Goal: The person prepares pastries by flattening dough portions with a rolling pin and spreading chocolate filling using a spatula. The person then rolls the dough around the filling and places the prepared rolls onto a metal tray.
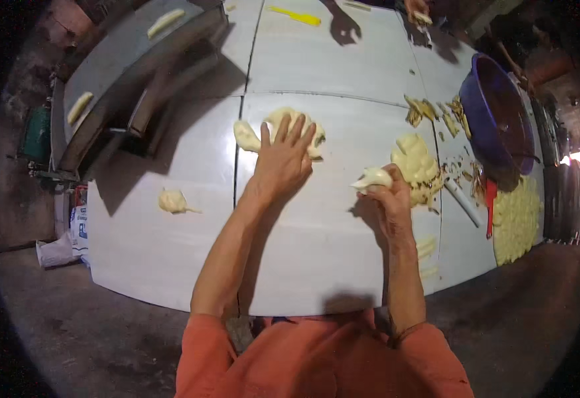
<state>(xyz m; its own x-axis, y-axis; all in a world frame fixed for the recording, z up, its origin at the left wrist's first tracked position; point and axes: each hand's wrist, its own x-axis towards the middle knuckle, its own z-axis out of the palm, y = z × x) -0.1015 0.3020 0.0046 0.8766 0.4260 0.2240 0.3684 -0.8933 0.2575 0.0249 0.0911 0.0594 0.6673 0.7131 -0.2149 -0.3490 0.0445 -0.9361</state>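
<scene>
My left hand (282, 160) lies flat with spread fingers on a soft, pale yellow piece of dough (247, 136) near the middle of the white table. The dough shows round the fingertips, with a dark spot at its right side; the palm hides the rest. To the right, my right hand (394, 199) pinches a small lump of dough (374, 178) between thumb and fingers, held just above the table. Close beyond it sits a cluster of dough pieces (412, 156), with brownish crumbly bits (426, 194) along its lower edge.
A large purple basin (477, 109) stands at right, near a white rod (461, 201), a red-handled tool (491, 211) and massed dough pieces (518, 222). A small dough lump (172, 201) lies at left below a metal machine (140, 79). Other people's hands (346, 28) work beyond a yellow tool (296, 16).
</scene>
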